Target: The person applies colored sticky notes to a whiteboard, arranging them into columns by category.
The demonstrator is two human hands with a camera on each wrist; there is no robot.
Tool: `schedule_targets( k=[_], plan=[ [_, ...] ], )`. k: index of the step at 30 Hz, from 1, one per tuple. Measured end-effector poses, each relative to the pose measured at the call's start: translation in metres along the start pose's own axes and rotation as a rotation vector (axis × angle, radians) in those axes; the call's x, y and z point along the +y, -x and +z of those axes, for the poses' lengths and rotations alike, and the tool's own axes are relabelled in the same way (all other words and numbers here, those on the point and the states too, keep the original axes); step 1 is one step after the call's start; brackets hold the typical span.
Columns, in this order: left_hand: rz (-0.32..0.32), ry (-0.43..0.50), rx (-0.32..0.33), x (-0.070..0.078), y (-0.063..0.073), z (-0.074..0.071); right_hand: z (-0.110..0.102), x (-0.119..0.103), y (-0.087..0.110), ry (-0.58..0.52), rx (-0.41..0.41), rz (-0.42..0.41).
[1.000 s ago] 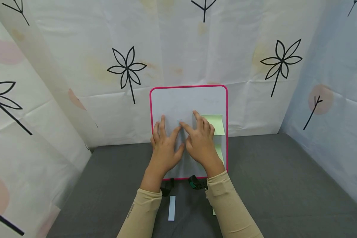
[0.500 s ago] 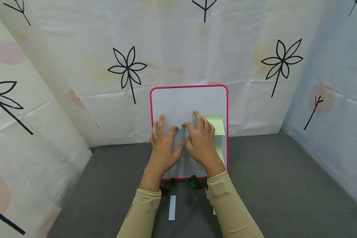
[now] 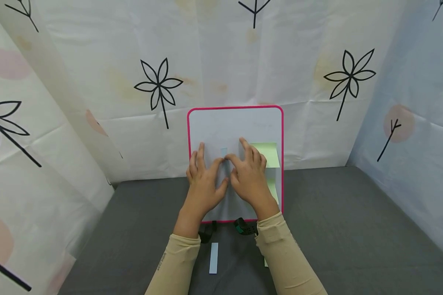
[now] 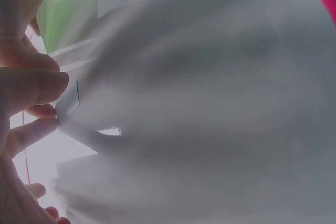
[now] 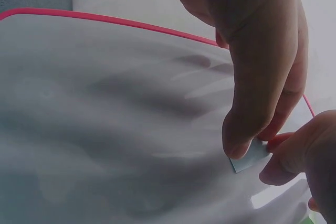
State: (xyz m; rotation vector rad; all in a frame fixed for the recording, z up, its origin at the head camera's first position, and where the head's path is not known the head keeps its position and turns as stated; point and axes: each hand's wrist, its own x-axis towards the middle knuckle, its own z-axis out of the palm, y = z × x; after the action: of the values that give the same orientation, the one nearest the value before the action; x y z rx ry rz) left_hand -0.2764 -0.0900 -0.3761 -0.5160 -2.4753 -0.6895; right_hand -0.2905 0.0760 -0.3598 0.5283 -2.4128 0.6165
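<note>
A whiteboard point(image 3: 236, 123) with a pink rim leans upright against the back cloth. A small light blue paper strip point(image 3: 224, 151) lies on its middle, its lower part covered by fingers. In the right wrist view the strip point(image 5: 252, 157) shows beneath the fingertips. My left hand point(image 3: 203, 184) spreads over the board from the left, its index fingertip pressing at the strip. From the right, my right hand point(image 3: 252, 176) brings its index fingertip to the same spot, the two tips side by side. The other fingers of both hands stretch out against the board.
Two pale green sticky notes are on the board's right side, the upper note point(image 3: 267, 155) and a lower note point(image 3: 272, 190) partly behind the right hand. Another light blue strip point(image 3: 213, 258) lies on the grey table point(image 3: 336, 229). A green edge peeks out beside the right sleeve.
The index fingertips, together at first, parted over the strip and have met again slightly lower. More of the strip's top shows than a second ago. The palms stay nearly in place.
</note>
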Motion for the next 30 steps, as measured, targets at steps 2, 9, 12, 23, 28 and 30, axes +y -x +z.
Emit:
schedule_targets(
  k=[2, 9, 12, 23, 28, 30],
  plan=[
    [-0.002, 0.001, -0.001, -0.0001, 0.0002, 0.0005, 0.0007, 0.0004, 0.0004, 0.004, 0.003, -0.004],
    [0.002, -0.005, 0.003, -0.0008, 0.0002, -0.0002, 0.0017, 0.0008, 0.0016, 0.004, 0.018, -0.017],
    [0.001, -0.007, 0.001, -0.001, 0.0002, -0.0006, 0.0014, 0.0008, 0.0017, 0.004, 0.022, -0.024],
    [0.008, -0.001, 0.008, -0.0001, 0.0004, 0.0005, 0.0012, 0.001, 0.0024, 0.019, 0.022, -0.026],
    [0.006, -0.001, 0.0, 0.0004, 0.0003, -0.0002, 0.0012, 0.0011, 0.0021, 0.023, 0.013, -0.022],
    [0.011, -0.01, 0.004, 0.0004, 0.0003, -0.0002, 0.0009, 0.001, 0.0017, 0.021, 0.011, -0.019]
  ],
)
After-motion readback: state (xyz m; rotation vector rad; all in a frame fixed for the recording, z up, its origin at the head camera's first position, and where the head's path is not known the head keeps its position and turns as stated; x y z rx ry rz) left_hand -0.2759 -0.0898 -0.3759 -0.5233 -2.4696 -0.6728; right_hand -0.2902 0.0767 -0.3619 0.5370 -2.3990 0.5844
